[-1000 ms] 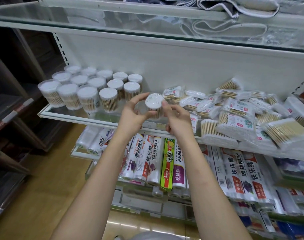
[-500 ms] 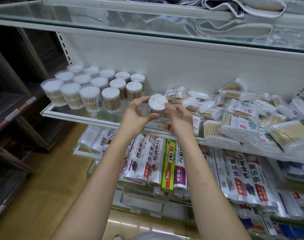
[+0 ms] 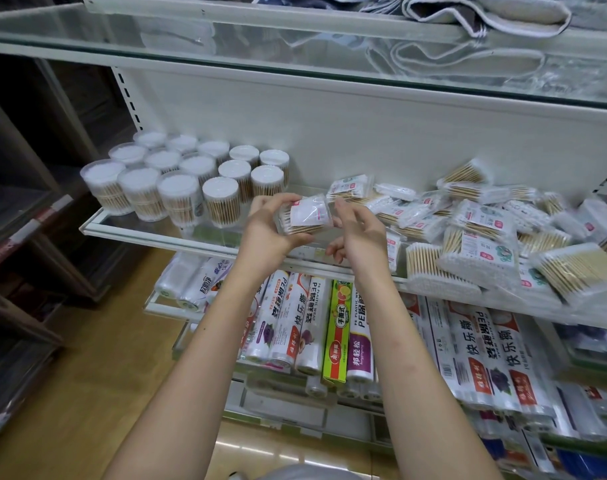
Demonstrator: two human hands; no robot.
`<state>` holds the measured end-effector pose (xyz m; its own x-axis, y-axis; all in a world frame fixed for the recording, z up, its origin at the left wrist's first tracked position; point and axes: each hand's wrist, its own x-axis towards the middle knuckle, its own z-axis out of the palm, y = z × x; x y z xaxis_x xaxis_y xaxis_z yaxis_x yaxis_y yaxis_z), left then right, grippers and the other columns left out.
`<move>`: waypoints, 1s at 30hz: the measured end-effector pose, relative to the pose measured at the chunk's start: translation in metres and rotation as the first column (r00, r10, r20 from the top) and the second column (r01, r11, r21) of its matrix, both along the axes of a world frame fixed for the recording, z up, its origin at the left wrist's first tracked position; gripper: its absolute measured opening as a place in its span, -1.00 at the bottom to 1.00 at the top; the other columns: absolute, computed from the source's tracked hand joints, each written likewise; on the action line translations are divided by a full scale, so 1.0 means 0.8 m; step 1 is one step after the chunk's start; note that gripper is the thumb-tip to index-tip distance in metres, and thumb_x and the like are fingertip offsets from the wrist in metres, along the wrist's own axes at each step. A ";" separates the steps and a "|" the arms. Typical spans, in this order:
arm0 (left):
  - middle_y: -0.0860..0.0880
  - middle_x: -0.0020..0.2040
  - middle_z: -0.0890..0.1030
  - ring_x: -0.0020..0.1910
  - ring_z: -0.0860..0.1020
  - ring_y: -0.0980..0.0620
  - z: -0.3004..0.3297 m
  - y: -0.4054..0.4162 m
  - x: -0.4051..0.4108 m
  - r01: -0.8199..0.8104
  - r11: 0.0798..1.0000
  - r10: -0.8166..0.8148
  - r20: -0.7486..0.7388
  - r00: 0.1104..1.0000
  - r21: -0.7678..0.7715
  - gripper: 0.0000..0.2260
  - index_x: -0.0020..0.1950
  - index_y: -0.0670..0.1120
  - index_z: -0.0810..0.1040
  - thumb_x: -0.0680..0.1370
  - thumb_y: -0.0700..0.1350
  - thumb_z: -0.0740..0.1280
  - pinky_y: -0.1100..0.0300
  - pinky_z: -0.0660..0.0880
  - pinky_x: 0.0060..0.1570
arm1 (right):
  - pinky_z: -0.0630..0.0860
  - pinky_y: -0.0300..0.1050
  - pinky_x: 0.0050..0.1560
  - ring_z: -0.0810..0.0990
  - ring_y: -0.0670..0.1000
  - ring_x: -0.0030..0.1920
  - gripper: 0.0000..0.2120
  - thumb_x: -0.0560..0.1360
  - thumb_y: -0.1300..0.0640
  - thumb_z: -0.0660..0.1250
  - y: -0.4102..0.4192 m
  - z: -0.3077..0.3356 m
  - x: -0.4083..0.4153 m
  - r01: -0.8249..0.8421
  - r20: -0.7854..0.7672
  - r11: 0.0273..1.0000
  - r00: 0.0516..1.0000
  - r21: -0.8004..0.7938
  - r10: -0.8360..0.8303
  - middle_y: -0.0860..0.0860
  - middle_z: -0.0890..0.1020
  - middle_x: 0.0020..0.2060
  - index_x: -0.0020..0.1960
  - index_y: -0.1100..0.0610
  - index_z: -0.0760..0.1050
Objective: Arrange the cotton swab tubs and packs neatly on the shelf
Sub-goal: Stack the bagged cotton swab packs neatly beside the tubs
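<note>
The left hand (image 3: 272,233) grips a clear plastic cotton swab tub (image 3: 303,218), fingers curled over its top and thumb beneath. The tub is tilted on its side above the front edge of the glass shelf (image 3: 139,230), its white round lid facing the camera and pale wooden sticks visible through the wall. The right hand (image 3: 359,233) is just beside the tub's right end, fingers loosely spread and slightly curled; whether its fingertips touch the tub cannot be determined.

To the left of the left hand, thirteen upright cylindrical tubs (image 3: 187,171) with flat white lids stand in rough rows on the shelf, close together. Those at the far left look wider than those nearest the hand.

To the right of the right hand lies a loose heap of flat, crinkled transparent swab packs (image 3: 468,223), overlapping at mixed angles; an exact count is not possible. Some carry white printed labels. A bare bundle of wooden-stemmed swabs (image 3: 430,265) lies at the shelf front.

Below both hands, a lower shelf holds rolls of plastic wrap (image 3: 295,323) in printed film, lying side by side, with one green and yellow box (image 3: 338,330) among them. Above the hands is a second glass shelf (image 3: 295,53) bearing folded grey cloth (image 3: 485,15). The back panel (image 3: 364,133) is white and smooth. The floor (image 3: 87,358) at lower left is yellowish wood-toned.
</note>
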<state>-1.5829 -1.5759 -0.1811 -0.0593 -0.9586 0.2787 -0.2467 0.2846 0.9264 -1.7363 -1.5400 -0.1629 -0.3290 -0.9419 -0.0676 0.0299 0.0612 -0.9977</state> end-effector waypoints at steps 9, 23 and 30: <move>0.01 0.18 0.39 0.19 0.54 -0.01 -0.003 0.001 0.000 0.046 0.999 -0.046 0.026 0.999 -0.006 -0.40 0.22 0.11 0.59 0.25 -0.22 0.64 -0.03 0.51 0.27 | 0.46 -0.20 -0.45 0.55 -0.06 -0.46 -0.64 0.49 -0.14 0.45 0.002 -0.002 0.001 -0.029 -0.030 0.999 0.999 0.015 0.029 -0.10 0.68 -0.02 0.17 0.04 0.57; 0.09 0.11 0.62 -0.05 0.60 -0.24 -0.001 0.011 0.001 -0.031 0.997 0.027 0.052 0.998 0.068 -0.50 0.27 0.11 0.51 0.38 -0.03 0.59 -0.11 0.55 0.00 | 0.44 -0.27 -0.43 0.60 -0.05 -0.31 -0.69 0.49 -0.01 0.46 -0.001 -0.002 -0.005 0.007 -0.028 0.998 1.000 -0.056 -0.008 -0.09 0.65 0.09 0.21 -0.03 0.53; 0.19 0.00 0.59 -0.27 0.52 0.20 0.000 0.006 0.001 -0.057 0.992 0.051 0.059 0.997 0.110 -0.53 0.31 0.04 0.50 0.44 -0.12 0.54 0.21 0.45 -0.24 | 0.50 -0.20 -0.22 0.60 -0.07 -0.27 -0.41 0.40 0.03 0.55 0.001 -0.004 -0.001 -0.131 -0.197 0.983 0.975 -0.129 0.104 -0.17 0.56 0.26 0.37 -0.08 0.42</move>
<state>-1.5824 -1.5712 -0.1811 -0.0195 -0.9856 0.1679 -0.3115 0.1655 0.9357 -1.7374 -1.5391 -0.1663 -0.2094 -0.9704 0.1202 -0.1587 -0.0876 -0.9834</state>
